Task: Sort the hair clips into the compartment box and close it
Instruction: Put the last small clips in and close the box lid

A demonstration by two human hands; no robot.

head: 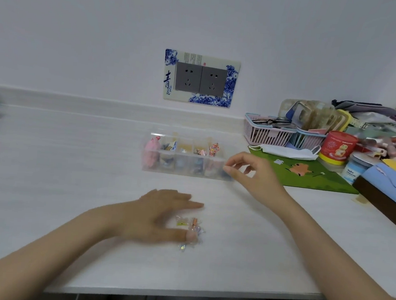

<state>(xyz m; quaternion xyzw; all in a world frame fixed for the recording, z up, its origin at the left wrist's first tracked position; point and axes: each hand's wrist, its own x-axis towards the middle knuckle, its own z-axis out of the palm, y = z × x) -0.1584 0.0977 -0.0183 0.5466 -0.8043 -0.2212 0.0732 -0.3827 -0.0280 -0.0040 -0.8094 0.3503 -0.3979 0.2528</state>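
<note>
A clear compartment box (186, 170) stands open in the middle of the white desk, with small colourful hair clips in several of its cells, a pink one (151, 151) at the far left. My right hand (254, 175) hovers at the box's right front corner, fingers loosely spread, thumb and forefinger close together near the rim. Nearer to me, a few small clips (192, 230) lie loose on the desk. My left hand (158, 215) is just above them, fingers apart, its thumb touching a translucent clip.
A green mat (308, 175) with a face mask (287, 152) lies right of the box. Behind it are pink baskets (267, 131), a red canister (338, 146), a small jar and stacked clutter. A double socket (200, 79) is on the wall. The desk's front edge (181, 293) runs below my arms.
</note>
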